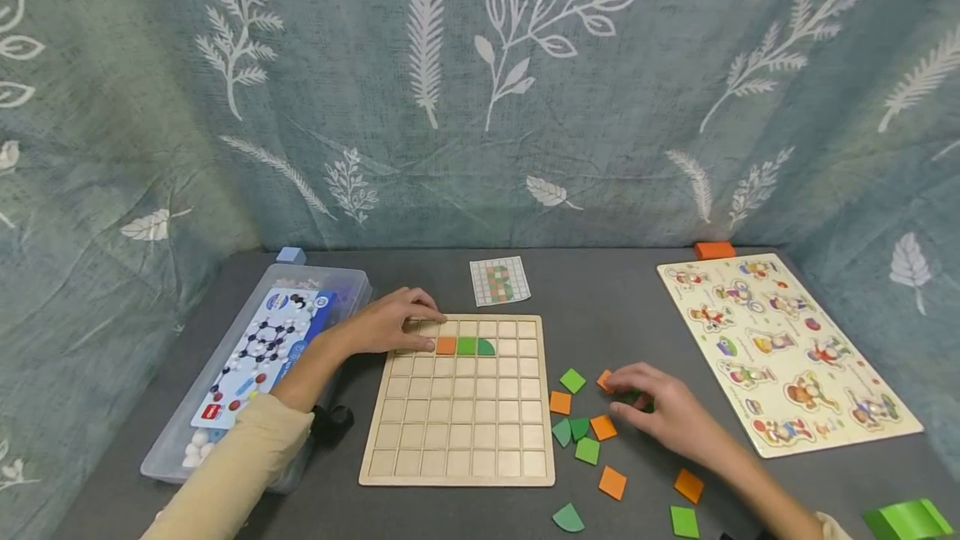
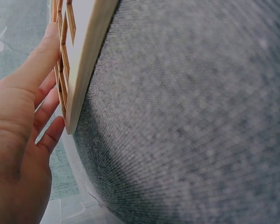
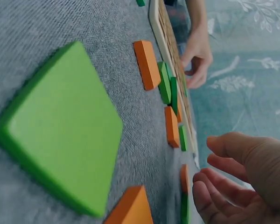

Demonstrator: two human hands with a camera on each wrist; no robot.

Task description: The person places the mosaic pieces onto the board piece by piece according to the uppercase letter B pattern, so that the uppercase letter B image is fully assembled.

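Observation:
On the wooden grid board (image 1: 457, 415), an orange square tile (image 1: 446, 346), a green square tile (image 1: 467, 346) and a dark green quarter-circle tile (image 1: 486, 347) lie side by side in one row. My left hand (image 1: 390, 323) rests at the board's upper left corner, thumb tip just left of the orange tile. Its fingers reach along the board's edge in the left wrist view. My right hand (image 1: 663, 407) hovers low over loose tiles, fingertips beside a partly covered orange tile (image 1: 603, 381). In the right wrist view, nothing shows between its loosely bent fingers (image 3: 224, 184).
Behind the board lies a pattern card (image 1: 500, 281). A plastic box (image 1: 168, 440) with a molecule-model sheet stands left; a picture puzzle board (image 1: 787, 357) lies right. Several orange and green tiles (image 1: 612, 482) are scattered right of the grid. A green block (image 1: 907, 519) sits at front right.

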